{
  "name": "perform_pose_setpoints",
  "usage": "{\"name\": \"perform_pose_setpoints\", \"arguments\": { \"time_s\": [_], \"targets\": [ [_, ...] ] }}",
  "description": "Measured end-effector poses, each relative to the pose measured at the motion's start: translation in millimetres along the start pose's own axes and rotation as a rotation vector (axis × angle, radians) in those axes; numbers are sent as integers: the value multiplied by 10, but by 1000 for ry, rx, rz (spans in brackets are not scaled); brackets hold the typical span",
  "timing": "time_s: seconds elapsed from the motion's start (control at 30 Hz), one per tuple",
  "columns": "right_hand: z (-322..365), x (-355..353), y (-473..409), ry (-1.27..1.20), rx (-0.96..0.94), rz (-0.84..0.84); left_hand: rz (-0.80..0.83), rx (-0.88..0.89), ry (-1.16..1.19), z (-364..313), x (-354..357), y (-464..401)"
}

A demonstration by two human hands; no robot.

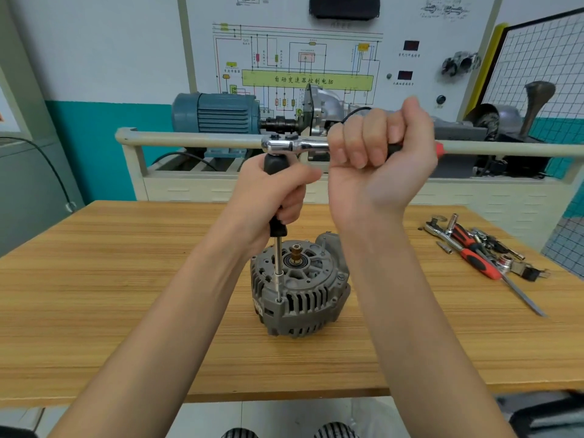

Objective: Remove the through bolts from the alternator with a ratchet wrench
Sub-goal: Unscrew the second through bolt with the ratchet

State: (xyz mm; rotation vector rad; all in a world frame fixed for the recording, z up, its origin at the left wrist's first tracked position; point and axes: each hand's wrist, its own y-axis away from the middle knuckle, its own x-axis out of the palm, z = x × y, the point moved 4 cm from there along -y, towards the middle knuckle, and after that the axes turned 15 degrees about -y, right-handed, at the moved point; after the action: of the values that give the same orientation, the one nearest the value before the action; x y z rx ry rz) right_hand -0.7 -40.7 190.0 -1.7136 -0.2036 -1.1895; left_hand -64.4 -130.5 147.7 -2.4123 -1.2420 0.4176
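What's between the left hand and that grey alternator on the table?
In the head view, a slim metal extension shaft runs down from the black handle gripped by the left hand to a bolt hole on the alternator rim. Nothing else lies between.

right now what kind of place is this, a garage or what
Probably an automotive training workshop, not a working garage: a wiring-diagram board on the wall, a blue motor rig in front of it, and an alternator on a wooden bench beside loose tools.

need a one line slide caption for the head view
Left hand steadies the upright extension driver on the alternator while the right hand grips the ratchet wrench.
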Motion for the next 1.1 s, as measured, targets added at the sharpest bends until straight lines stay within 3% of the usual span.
{"name": "perform_pose_setpoints", "arguments": {
  "time_s": [0.2, 0.3, 0.47, 0.63, 0.73, 0.87, 1.0, 1.1],
  "targets": [
    [-320, -283, -374, -280, 536, -345, 390, 10, 182, 3, -11, 0],
    [-394, -357, -426, -331, 594, -341, 390, -53, 237, 23, -20, -19],
    [-232, -259, -344, -259, 361, -323, 170, -57, 100, 19, -22, -22],
    [-58, 86, 107, 81, -140, 58, -76, -34, -28, 1, 30, 8],
    [-82, 170, 239, 155, -204, 159, -102, -5, -57, 1, 40, 39],
    [-32, 83, 75, 11, -12, 25, 37, 28, -7, -5, -22, 63],
    [-152, -82, -185, -194, 359, -168, 351, 59, 71, -46, -19, 58],
    [-281, -200, -306, -332, 587, -304, 431, 33, 102, -23, 52, 67]
  ]
}}
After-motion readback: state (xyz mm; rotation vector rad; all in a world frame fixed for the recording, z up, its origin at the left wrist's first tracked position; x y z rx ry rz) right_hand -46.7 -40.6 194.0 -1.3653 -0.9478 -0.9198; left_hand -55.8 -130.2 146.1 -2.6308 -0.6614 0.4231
